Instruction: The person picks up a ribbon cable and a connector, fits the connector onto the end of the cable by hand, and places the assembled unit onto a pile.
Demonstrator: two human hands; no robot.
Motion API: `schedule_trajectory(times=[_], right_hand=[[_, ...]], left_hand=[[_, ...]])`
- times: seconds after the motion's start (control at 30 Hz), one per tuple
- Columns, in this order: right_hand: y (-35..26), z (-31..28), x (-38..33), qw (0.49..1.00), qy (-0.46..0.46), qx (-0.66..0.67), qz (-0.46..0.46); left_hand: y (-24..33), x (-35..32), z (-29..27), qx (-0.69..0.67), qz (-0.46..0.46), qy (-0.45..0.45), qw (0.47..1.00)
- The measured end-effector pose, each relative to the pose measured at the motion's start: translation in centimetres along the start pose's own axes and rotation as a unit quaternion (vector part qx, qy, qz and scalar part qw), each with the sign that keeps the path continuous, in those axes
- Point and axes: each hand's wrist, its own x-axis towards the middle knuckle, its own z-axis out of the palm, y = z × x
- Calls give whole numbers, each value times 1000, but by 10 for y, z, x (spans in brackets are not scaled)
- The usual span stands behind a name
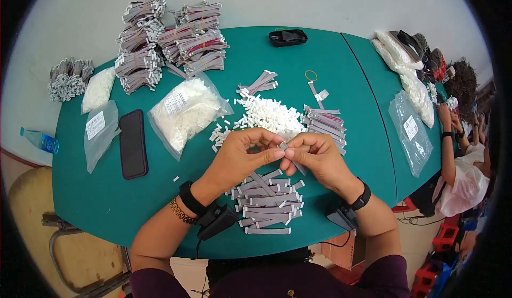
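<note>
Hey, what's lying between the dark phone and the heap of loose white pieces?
In the head view, a clear bag of white pieces lies between the phone and the heap, with a few scattered pieces beside the heap.

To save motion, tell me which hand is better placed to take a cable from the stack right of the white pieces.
Likely the right hand: the cable stack lies beside it, farther from the left hand.

White labels [96, 125] on the flat plastic bag [99, 151] at left, the bulging bag [186, 124], the clear bag [418, 156] at right, and none readable!
</note>
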Motion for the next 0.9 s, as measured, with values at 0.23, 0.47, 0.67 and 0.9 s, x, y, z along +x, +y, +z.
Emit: schedule_trajectory(times=[0.23, 0.47, 0.67, 0.9], right_hand=[[9, 5, -1, 998, 26, -33, -45], [11, 6, -2, 997, 28, -44, -60], [7, 9, -3, 996, 32, -62, -60], [11, 11, -4, 994, 32, -57, -89]], left_hand=[[0, -5, 8, -40, -29, 59, 997], [-1, -5, 11, -44, -15, 68, 997], [-5, -6, 11, -26, 8, 65, 998], [-3, -7, 15, -98, -26, 66, 993]])
